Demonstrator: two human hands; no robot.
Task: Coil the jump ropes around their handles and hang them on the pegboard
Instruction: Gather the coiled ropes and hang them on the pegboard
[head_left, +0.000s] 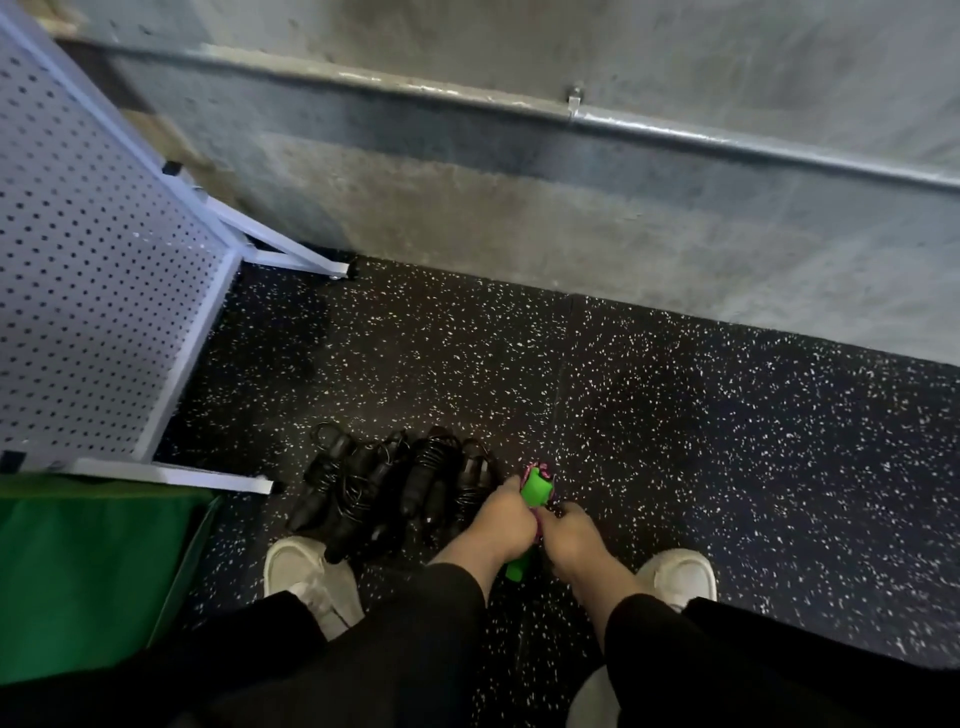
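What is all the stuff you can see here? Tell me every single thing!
black jump ropes: a bundle, number unclear, black, coiled round their handles, on the floor ahead of the left shoe
green jump rope: one, green handles with pink rope, held in both hands
pegboard: one, white, on a stand at left, nothing visibly hanging on the part shown
green bin: one, green, lower left beside the pegboard stand
floor: black with white speckles
wall: grey concrete, behind
pipe: one, metal, running along the wall
shoes: two, white, on the floor
left hand: grips the green handles
right hand: fingers curled on the rope
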